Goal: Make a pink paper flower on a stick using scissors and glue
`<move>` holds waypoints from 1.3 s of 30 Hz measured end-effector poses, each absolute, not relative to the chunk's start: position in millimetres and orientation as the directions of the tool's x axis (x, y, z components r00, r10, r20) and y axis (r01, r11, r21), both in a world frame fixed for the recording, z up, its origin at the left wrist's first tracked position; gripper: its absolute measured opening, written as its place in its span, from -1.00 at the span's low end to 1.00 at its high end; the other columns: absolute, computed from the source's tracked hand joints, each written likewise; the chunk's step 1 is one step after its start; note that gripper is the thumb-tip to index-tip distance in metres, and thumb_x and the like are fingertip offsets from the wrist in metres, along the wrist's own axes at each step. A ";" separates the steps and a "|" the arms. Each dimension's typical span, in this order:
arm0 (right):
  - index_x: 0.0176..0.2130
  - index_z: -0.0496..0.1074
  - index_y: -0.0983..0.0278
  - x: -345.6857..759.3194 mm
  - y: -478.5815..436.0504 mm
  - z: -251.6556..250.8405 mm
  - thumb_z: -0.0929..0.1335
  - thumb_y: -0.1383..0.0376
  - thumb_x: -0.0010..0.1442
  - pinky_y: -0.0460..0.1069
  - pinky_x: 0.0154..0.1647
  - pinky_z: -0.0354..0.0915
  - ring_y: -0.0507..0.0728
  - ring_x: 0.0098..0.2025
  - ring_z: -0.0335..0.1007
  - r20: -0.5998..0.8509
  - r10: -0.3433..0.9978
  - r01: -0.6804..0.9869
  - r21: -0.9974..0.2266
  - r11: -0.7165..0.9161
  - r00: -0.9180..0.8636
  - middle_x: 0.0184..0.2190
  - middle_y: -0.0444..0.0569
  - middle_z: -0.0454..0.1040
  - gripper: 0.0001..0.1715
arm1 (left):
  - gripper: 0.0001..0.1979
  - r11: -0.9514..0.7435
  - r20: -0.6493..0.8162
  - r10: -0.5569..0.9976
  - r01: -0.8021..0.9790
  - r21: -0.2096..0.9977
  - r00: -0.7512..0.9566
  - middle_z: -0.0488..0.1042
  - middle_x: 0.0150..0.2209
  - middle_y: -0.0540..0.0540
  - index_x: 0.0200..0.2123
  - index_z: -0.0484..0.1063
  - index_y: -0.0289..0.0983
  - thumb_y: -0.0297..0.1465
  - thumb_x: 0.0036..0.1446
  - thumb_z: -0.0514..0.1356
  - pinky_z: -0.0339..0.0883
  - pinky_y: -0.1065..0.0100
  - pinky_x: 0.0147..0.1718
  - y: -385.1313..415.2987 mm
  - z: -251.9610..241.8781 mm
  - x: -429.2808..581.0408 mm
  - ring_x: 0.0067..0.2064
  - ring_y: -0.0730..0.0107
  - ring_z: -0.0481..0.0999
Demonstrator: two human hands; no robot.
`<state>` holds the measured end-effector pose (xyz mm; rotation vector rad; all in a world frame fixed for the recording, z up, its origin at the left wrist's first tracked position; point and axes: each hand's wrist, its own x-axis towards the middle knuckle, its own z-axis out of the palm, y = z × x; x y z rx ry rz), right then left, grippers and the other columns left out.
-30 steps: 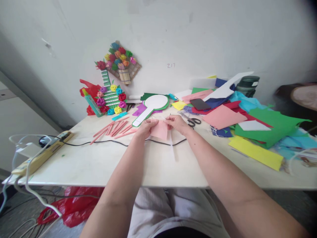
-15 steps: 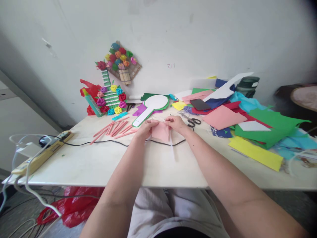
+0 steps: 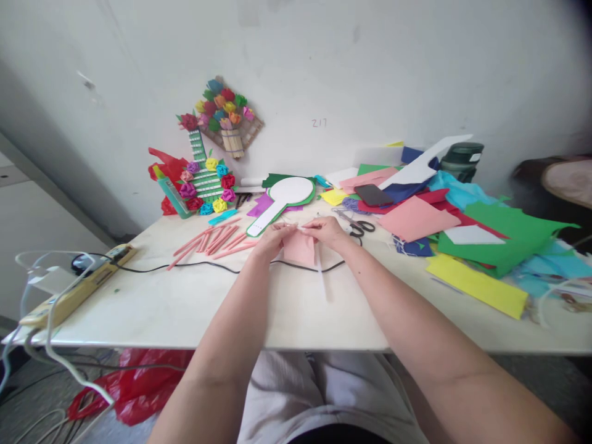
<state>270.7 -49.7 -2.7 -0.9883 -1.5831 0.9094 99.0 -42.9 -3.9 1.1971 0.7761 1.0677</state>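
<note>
A small pink paper sheet (image 3: 300,249) hangs from the fingers of both my hands over the middle of the table. My left hand (image 3: 276,239) pinches its upper left part. My right hand (image 3: 327,230) pinches along the top edge, its fingertips close to the left ones; a small whitish bit shows between them, too small to name. Below the right hand a thin white strip (image 3: 322,277) lies on the table. Several rolled pink paper sticks (image 3: 219,239) lie to the left. Beyond my hands rests a white, guitar-like cutout (image 3: 289,192) with a green border.
Scissors (image 3: 363,226) lie right of my right hand. A black cable (image 3: 217,264) crosses the table to a power strip (image 3: 83,280). Coloured paper (image 3: 490,240), a phone (image 3: 374,195) and a bottle (image 3: 461,161) crowd the right. A glue bottle (image 3: 173,196) and a flower-decorated guitar (image 3: 208,179) stand at the back left.
My right hand has moved left along the paper's top edge, bringing its fingertips near those of my left hand. The left hand has hardly moved.
</note>
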 end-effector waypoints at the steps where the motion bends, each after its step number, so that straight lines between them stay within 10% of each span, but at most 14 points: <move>1: -0.47 0.55 0.32 270.6 -49.7 -3.1 0.45 0.22 -0.17 -0.11 -0.64 0.22 -0.01 -0.62 0.29 0.360 0.921 0.154 -0.912 0.381 -0.148 -0.58 -0.08 0.49 -0.78 | -0.71 0.015 0.063 0.941 -0.226 0.974 0.334 0.42 -0.60 -0.02 -0.50 0.45 -0.36 -0.29 -0.27 0.38 0.19 0.45 -0.51 -42.6 -4.3 98.9 -0.54 0.50 0.39; 19: -0.54 0.52 0.30 273.4 -46.9 -2.8 0.46 0.21 -0.18 -0.09 -0.57 0.25 0.02 -0.55 0.32 0.404 0.905 0.189 -0.886 0.424 -0.134 -0.57 -0.07 0.47 -0.81 | -0.72 0.041 0.037 0.937 -0.215 0.976 0.348 0.45 -0.57 -0.06 -0.49 0.48 -0.38 -0.31 -0.27 0.39 0.21 0.43 -0.50 -41.4 -6.5 98.3 -0.51 0.46 0.40; 33: -0.35 0.37 0.38 280.7 -51.5 2.5 0.33 0.04 0.10 -0.15 -0.72 0.16 -0.03 -0.65 0.29 0.080 0.989 -0.170 -0.984 0.057 -0.127 -0.59 -0.06 0.41 -0.58 | -0.69 -0.039 0.111 0.942 -0.227 0.973 0.317 0.42 -0.60 -0.01 -0.57 0.44 -0.35 -0.24 -0.28 0.39 0.13 0.47 -0.58 -41.9 -4.2 97.8 -0.57 0.54 0.34; 39: -0.56 0.30 0.33 275.6 -55.0 2.8 0.41 0.10 0.02 -0.17 -0.76 0.08 -0.05 -0.69 0.23 0.059 0.984 -0.127 -0.991 0.038 -0.167 -0.70 -0.12 0.33 -0.62 | -0.72 -0.055 0.124 0.941 -0.218 0.974 0.314 0.40 -0.63 0.00 -0.58 0.43 -0.34 -0.25 -0.25 0.38 0.09 0.47 -0.62 -42.1 -4.2 97.6 -0.61 0.55 0.31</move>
